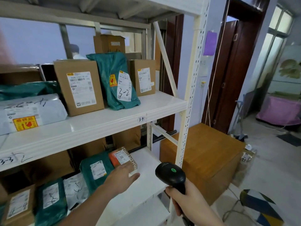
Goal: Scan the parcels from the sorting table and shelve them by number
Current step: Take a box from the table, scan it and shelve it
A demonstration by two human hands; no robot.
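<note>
My left hand (121,178) reaches onto the lower white shelf (146,162), fingers spread and resting against a small brown and orange box (123,158) with a white label. It touches the box without a clear grip. My right hand (187,203) grips a black barcode scanner (171,175) with a green dot on top, held in front of the shelf post. A green bag parcel (96,168) lies just left of the small box. On the shelf above stand a cardboard box (79,87), a green bag marked 3-2 (117,82) and a smaller box (143,77).
The upper shelf edge carries handwritten tags 3-4 (141,119) and 3-3 (7,160). More parcels lie at lower left (48,199). A wooden cabinet (206,159) stands right of the rack, a patterned stool (262,207) beside it, and a dark doorway (241,62) behind.
</note>
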